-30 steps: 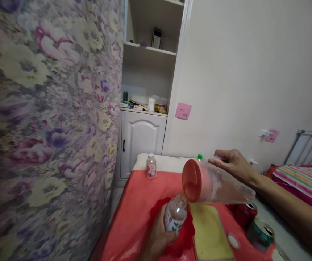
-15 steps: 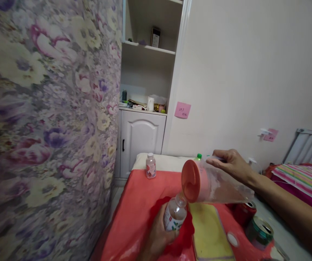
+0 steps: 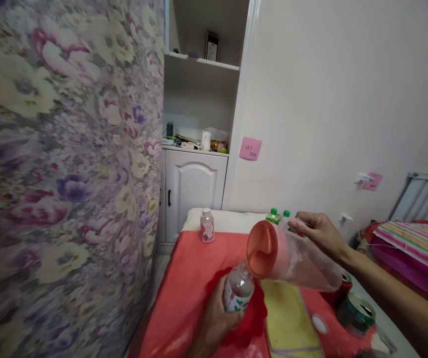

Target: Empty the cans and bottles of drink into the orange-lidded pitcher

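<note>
My left hand (image 3: 215,323) is wrapped round a small clear bottle (image 3: 238,291) with a white label, standing on a red cloth (image 3: 249,318). My right hand (image 3: 318,231) grips the handle of a clear plastic pitcher (image 3: 292,256) with a pink rim. The pitcher is tipped on its side, its mouth right over the bottle's open neck. Any liquid flowing is too faint to make out.
The table carries a red cover (image 3: 184,293), a yellow-green pad (image 3: 288,318), a second small bottle (image 3: 207,226) at the far end, two green-capped bottles (image 3: 273,216), and cans (image 3: 355,313) at the right. A floral curtain (image 3: 64,174) hangs left; a white cupboard (image 3: 193,189) stands behind.
The pitcher's base has dropped a little and its mouth turned more toward me. The view shifted slightly, uncovering the second green cap. My left hand kept the bottle in place.
</note>
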A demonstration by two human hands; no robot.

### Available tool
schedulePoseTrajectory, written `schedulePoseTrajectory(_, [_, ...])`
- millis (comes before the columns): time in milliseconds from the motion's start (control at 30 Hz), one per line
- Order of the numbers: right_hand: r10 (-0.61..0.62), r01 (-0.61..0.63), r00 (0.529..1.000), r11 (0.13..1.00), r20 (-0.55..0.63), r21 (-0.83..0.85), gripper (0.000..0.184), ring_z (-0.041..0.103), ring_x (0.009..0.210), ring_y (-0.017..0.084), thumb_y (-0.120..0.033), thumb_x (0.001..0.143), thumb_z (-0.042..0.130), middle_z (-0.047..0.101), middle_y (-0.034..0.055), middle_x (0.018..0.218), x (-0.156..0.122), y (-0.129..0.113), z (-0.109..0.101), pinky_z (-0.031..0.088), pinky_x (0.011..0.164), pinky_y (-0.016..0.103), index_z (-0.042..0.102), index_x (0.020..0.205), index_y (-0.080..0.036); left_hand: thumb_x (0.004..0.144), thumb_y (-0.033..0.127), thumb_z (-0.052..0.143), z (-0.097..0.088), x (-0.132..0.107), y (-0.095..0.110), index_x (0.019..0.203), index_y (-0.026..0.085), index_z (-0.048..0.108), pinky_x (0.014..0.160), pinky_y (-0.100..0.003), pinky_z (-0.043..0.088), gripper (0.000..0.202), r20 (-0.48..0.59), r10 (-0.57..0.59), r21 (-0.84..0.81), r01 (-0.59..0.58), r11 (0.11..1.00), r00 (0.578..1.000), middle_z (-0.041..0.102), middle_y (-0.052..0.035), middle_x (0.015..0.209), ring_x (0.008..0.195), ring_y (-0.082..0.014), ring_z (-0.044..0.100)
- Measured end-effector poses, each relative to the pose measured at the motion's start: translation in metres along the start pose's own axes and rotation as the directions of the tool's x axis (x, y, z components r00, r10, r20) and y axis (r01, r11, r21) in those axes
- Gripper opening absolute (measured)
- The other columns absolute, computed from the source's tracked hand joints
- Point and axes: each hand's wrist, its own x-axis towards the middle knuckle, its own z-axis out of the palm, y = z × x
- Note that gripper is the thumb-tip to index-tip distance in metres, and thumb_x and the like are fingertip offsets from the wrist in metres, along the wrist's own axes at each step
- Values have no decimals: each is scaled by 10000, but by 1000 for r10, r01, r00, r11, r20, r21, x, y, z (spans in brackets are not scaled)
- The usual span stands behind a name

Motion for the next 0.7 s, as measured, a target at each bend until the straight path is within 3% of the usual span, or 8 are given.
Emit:
schedulePoseTrajectory(200, [162, -123, 981, 946, -111, 299, 507, 364, 487, 90, -601, 809, 706, 474, -52, 510, -13, 34, 13, 264, 479, 233, 547, 562, -188, 567, 119, 755, -6, 0, -3, 1330, 192, 534, 873, -348, 525, 798, -37, 31, 10, -31, 999, 999, 725, -92, 1213, 1061, -311, 671])
schedulePoseTrajectory(333, [256, -150, 946, 888, -198, 434, 530, 307, 419, 80, -650, 765, 716, 402, -78, 432, -23, 61, 26, 225, 440, 232, 540, 556, -195, 571, 133, 746, -6, -1, 3, 1337, 185, 515, 745, -305, 536, 802, -43, -7, 27, 8, 1000, 999, 733, -84, 1168, 970, -281, 685])
schedulePoseTrajectory(433, [329, -158, 912, 833, -245, 531, 546, 277, 407, 75, -674, 755, 704, 361, -92, 433, -32, 79, 37, 221, 424, 230, 503, 553, -208, 578, 213, 779, -6, 0, 5, 1314, 184, 522, 679, -281, 526, 779, -69, -19, 21, 20, 1000, 997, 739, -59, 1088, 879, -255, 682])
schedulePoseTrajectory(700, [500, -121, 792, 691, -351, 713, 517, 306, 419, 68, -632, 781, 700, 395, -89, 503, -57, 129, 64, 234, 406, 215, 465, 589, -212, 546, 292, 810, -6, 4, -5, 1268, 205, 553, 679, -296, 548, 771, -144, -35, -29, 31, 999, 989, 742, -34, 975, 813, -249, 692])
